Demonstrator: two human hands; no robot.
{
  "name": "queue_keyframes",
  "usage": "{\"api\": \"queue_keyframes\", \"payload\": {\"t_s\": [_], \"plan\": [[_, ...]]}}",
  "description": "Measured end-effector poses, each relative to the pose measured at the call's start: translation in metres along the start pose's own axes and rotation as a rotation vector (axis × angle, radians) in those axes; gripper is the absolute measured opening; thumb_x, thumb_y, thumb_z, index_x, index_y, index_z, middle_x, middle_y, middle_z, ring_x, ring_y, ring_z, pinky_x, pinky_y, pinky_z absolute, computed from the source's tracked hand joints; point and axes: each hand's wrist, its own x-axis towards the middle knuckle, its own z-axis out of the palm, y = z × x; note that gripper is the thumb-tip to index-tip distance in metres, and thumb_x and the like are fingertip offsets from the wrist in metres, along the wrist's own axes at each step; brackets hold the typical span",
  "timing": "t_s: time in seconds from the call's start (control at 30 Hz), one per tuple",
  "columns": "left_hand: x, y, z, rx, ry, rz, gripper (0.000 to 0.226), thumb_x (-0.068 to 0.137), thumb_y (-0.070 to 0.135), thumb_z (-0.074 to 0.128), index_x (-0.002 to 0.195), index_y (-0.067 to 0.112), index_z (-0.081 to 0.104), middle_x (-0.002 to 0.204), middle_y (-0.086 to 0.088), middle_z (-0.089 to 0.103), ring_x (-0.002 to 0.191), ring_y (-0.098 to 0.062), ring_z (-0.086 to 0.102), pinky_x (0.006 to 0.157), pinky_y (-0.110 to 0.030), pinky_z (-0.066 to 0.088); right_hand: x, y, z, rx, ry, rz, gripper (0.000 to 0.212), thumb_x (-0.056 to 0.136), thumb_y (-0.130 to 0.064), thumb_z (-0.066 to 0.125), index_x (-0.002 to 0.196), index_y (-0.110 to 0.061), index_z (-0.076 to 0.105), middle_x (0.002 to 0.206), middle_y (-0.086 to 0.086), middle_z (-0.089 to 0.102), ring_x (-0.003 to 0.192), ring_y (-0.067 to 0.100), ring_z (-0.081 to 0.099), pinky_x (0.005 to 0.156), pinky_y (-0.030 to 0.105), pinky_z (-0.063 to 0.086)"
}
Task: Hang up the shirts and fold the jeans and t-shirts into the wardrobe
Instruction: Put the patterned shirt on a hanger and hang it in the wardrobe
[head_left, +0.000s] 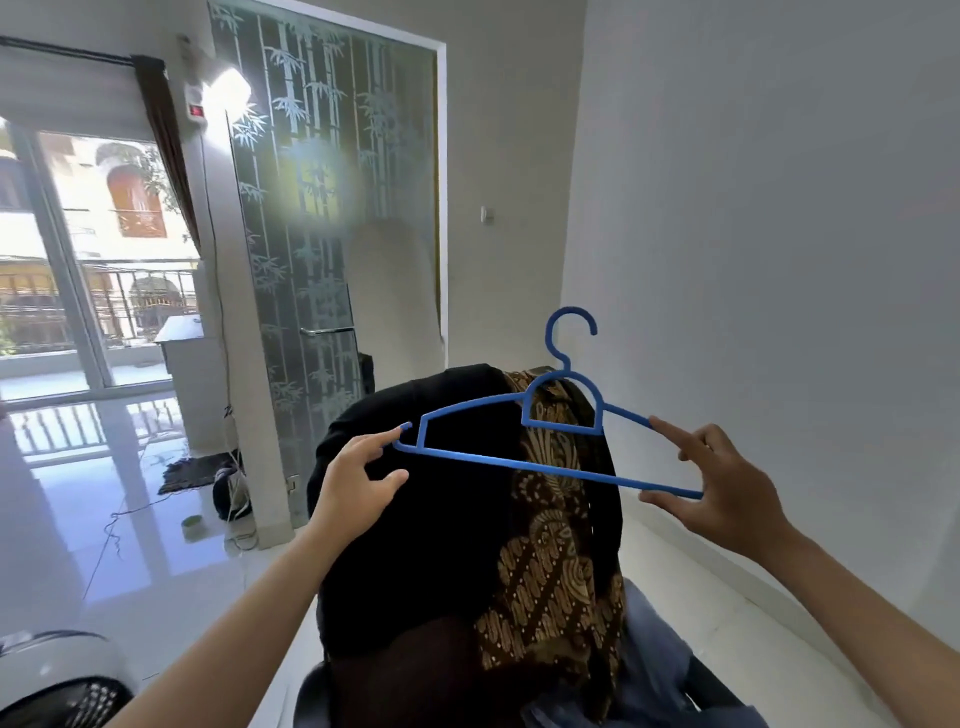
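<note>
White tiled floor (156, 519) and plain walls all round you. Nearest you, a pile of clothes sits on a chair: a black shirt (415, 545) with a brown batik shirt (556, 571) draped over it. Just above the pile you've got a blue hanger (550, 462) held level, hook up. Your left hand (358, 483) pinches its left tip, thumb spread below; your right hand (727, 493) pinches the right corner between forefinger and thumb. Further back there's a bamboo-pattern glass panel (322, 208) and a balcony door (78, 260).
</note>
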Motion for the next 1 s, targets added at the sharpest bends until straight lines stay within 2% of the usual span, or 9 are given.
{"api": "queue_keyframes", "payload": {"t_s": [0.13,0.27,0.4,0.57,0.63,0.73,0.8,0.87,1.0], "plan": [[0.036,-0.021,0.033,0.054,0.041,-0.114,0.053,0.081,0.009,0.071,0.130,0.021,0.054,0.127,0.004,0.055,0.116,-0.015,0.054,0.100,-0.030,0.041,0.042,0.040,0.034,0.020,0.001,-0.001,0.089,0.062,-0.064,0.068,0.141,-0.030,0.042,0.083,-0.003,0.048,0.046,0.015,0.044,0.032,0.023,0.043],[0.065,-0.027,0.081,0.080,0.053,-0.147,0.049,0.082,0.011,0.071,0.129,0.018,0.055,0.127,0.003,0.057,0.112,-0.012,0.055,0.097,-0.027,0.044,0.071,0.081,0.061,0.032,0.006,0.041,0.089,0.061,-0.065,0.067,0.141,-0.034,0.041,0.086,-0.004,0.047,0.052,0.013,0.048,0.034,0.022,0.042],[0.090,-0.022,0.141,0.110,0.028,-0.097,0.047,0.083,0.013,0.070,0.127,0.018,0.056,0.125,0.005,0.057,0.112,-0.009,0.055,0.092,-0.018,0.041,0.086,0.122,0.078,0.056,0.048,0.106,0.088,0.061,-0.058,0.070,0.140,-0.029,0.045,0.090,-0.002,0.047,0.059,0.003,0.045,0.041,0.013,0.031],[0.117,-0.016,0.196,0.257,0.158,-0.018,0.045,0.085,0.018,0.067,0.129,0.019,0.056,0.133,0.003,0.047,0.126,-0.014,0.041,0.097,-0.017,0.031,0.088,0.167,0.093,0.046,0.090,0.175,0.087,0.061,-0.053,0.074,0.139,-0.026,0.046,0.093,0.003,0.050,0.061,0.015,0.051,0.041,0.019,0.037],[0.126,-0.015,0.209,0.320,0.171,0.050,0.041,0.086,0.018,0.066,0.126,0.018,0.058,0.128,0.001,0.050,0.120,-0.016,0.045,0.091,-0.018,0.036,0.087,0.181,0.096,0.057,0.106,0.219,0.085,0.061,-0.052,0.074,0.139,-0.028,0.046,0.094,0.003,0.050,0.063,0.016,0.052,0.044,0.021,0.040],[0.137,-0.014,0.233,0.304,0.066,0.126,0.035,0.087,0.018,0.065,0.121,0.016,0.061,0.111,0.002,0.058,0.095,-0.011,0.058,0.081,-0.023,0.052,0.084,0.199,0.101,0.067,0.127,0.288,0.085,0.062,-0.052,0.074,0.139,-0.033,0.044,0.096,0.001,0.049,0.064,0.016,0.051,0.048,0.024,0.044],[0.143,-0.013,0.251,0.290,0.033,0.065,0.040,0.087,0.023,0.065,0.127,0.019,0.057,0.112,0.001,0.059,0.089,-0.009,0.060,0.077,-0.022,0.053,0.082,0.208,0.103,0.081,0.139,0.324,0.086,0.061,-0.051,0.075,0.139,-0.033,0.043,0.096,0.001,0.048,0.062,0.014,0.050,0.048,0.024,0.043],[0.150,-0.011,0.269,0.301,0.043,-0.041,0.049,0.086,0.028,0.066,0.133,0.023,0.051,0.116,0.001,0.055,0.095,-0.010,0.056,0.075,-0.020,0.046,0.080,0.216,0.105,0.087,0.140,0.330,0.088,0.060,-0.052,0.075,0.139,-0.033,0.041,0.096,0.002,0.049,0.061,0.011,0.047,0.048,0.025,0.045],[0.161,-0.010,0.286,0.323,0.113,-0.169,0.053,0.088,0.019,0.064,0.137,0.022,0.047,0.119,-0.003,0.048,0.090,-0.007,0.043,0.075,-0.020,0.040,0.072,0.227,0.104,0.080,0.132,0.334,0.090,0.060,-0.053,0.074,0.140,-0.033,0.040,0.097,0.001,0.049,0.059,0.010,0.044,0.046,0.028,0.048]]}}
